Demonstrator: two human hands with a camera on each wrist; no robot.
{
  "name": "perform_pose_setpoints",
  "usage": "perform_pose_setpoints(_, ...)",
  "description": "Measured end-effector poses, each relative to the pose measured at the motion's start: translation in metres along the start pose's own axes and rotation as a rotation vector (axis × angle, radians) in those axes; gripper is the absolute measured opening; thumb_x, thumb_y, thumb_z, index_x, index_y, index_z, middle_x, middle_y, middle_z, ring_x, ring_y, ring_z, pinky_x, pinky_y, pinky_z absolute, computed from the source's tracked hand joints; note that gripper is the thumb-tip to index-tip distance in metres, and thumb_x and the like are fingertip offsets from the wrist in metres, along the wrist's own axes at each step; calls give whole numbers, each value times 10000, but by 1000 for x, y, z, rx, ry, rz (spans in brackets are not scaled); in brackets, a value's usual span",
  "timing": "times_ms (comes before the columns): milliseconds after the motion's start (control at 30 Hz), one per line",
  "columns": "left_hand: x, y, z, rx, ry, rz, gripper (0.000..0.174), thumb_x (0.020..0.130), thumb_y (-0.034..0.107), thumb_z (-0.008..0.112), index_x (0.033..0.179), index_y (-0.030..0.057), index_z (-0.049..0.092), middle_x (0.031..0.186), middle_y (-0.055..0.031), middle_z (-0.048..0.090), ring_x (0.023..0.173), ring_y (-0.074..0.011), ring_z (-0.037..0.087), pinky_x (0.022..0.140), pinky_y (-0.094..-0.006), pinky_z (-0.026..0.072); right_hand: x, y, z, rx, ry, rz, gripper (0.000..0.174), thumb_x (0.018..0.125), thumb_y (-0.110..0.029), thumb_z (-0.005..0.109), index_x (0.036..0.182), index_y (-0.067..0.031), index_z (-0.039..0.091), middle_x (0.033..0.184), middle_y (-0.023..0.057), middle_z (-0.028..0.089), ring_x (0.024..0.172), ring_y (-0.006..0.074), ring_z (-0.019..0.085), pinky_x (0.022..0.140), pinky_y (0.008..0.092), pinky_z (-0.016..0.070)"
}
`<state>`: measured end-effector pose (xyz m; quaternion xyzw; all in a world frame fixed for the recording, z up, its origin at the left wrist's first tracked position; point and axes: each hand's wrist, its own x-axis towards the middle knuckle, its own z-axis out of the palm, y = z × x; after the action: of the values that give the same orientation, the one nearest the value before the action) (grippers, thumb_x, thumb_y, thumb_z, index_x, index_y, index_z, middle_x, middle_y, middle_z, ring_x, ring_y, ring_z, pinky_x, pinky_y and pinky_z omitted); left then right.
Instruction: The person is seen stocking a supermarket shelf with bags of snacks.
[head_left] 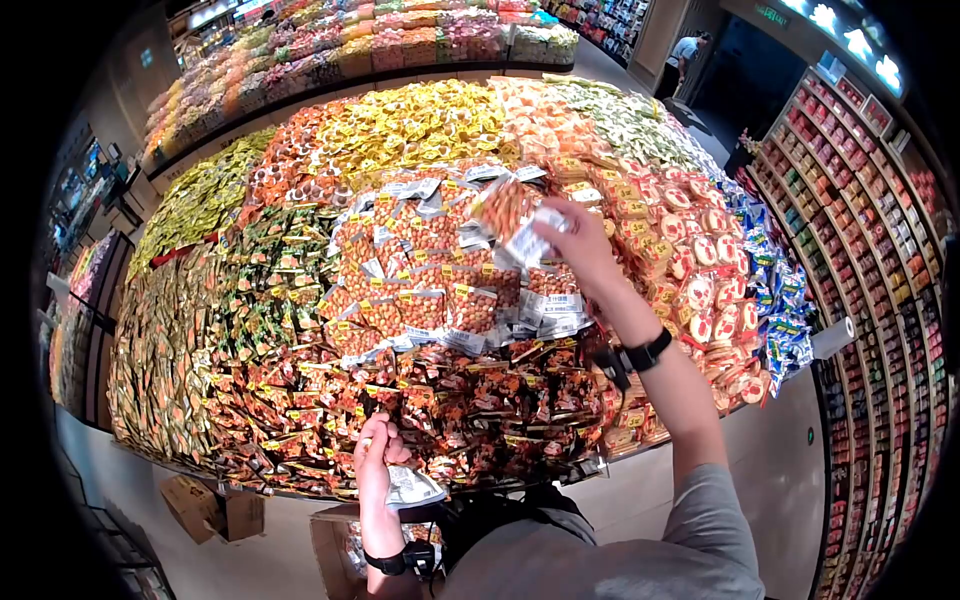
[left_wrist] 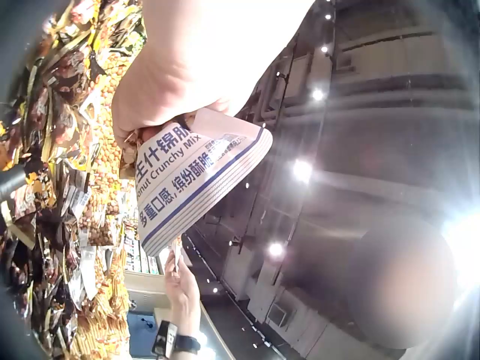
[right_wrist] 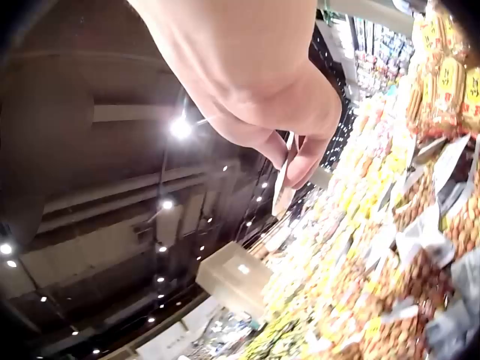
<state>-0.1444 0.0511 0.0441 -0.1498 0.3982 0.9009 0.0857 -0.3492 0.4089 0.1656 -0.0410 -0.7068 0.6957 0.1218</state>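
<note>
My right hand (head_left: 580,243) pinches a nut snack packet (head_left: 508,210) by its white end, over the pile of clear packets of round nuts (head_left: 405,265). The packet is blurred in the head view, and from the right wrist it shows edge-on between thumb and fingers. Lower down, my left hand (head_left: 376,446) grips the white end of another snack packet (left_wrist: 196,178), printed "Crunchy Mix" in blue. That printed end sticks out below the fist; the fingers cover the rest. Dark red and brown packets (head_left: 480,390) lie beneath and beyond the left hand.
Around the nut pile lie yellow packets (head_left: 420,120), green and black packets (head_left: 270,255), and round red-and-white ones (head_left: 700,290). Tall shelves (head_left: 870,230) stand at the right. Cardboard boxes (head_left: 205,510) sit on the floor by the display's front edge. A person (head_left: 684,62) stands far back.
</note>
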Motion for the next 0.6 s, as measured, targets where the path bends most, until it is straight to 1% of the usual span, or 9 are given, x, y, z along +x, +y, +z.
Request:
perform_pose_setpoints(133,-6,-10,9,-102,18,-2,236,1003,291,563,1078,68,582,836,22,529,643,-69,399,596,-226,365,49,41,0,-157,-60,156,679,859,-214,743,1402,43,428,988,98,670,848,156,642,723,284,519)
perform_pose_setpoints(233,-8,-13,13,-120,8,4,256,1005,321,554,1067,73,574,837,20,521,657,-74,399,613,-230,371,43,79,-14,-418,-195,86,675,845,-245,757,1376,49,462,973,97,676,859,162,642,765,293,520)
perform_pose_setpoints(300,-10,-10,22,-85,9,13,295,1014,363,519,1049,73,557,805,25,470,657,-75,386,622,-232,369,6,59,-12,-366,-276,122,541,873,-249,728,1298,34,548,992,98,678,858,164,641,766,290,520)
perform_pose_setpoints(367,-7,-10,29,-140,-20,21,305,1021,378,498,1034,78,550,787,32,443,645,-73,377,610,-227,364,-27,43,-6,-460,-552,44,414,915,-278,681,1200,15,619,994,93,685,861,154,645,761,291,524)
perform_pose_setpoints(400,0,-14,21,-195,-161,-21,312,1031,383,472,1021,81,548,782,39,434,629,-68,372,585,-221,357,-48,29,3,-481,-634,73,393,928,-294,664,1178,7,629,989,86,689,849,148,645,745,292,524)
perform_pose_setpoints(433,-6,-6,45,-185,-25,-14,304,1040,376,456,1010,86,544,779,41,434,620,-63,373,560,-221,351,-73,15,18,-494,-728,113,377,942,-310,647,1156,0,638,984,79,693,836,142,645,729,294,525)
perform_pose_setpoints(500,4,-8,50,-144,-50,31,312,1045,388,436,998,99,542,750,38,426,623,-63,383,567,-224,349,-125,-13,45,-334,-929,323,399,940,-335,649,1151,3,634,946,71,697,804,126,637,689,289,518)
perform_pose_setpoints(567,10,-5,59,-31,-225,144,371,1039,443,417,989,96,539,753,37,422,638,-92,389,614,-238,343,-162,7,62,-247,-1096,289,410,932,-328,660,1163,9,622,911,73,695,768,112,625,662,282,509)
perform_pose_setpoints(600,9,-5,70,-19,-127,178,381,1039,440,420,1034,83,553,796,19,483,675,-105,442,663,-244,380,-174,13,69,-255,-1129,232,410,918,-313,679,1152,17,614,886,79,694,765,107,627,672,279,509)
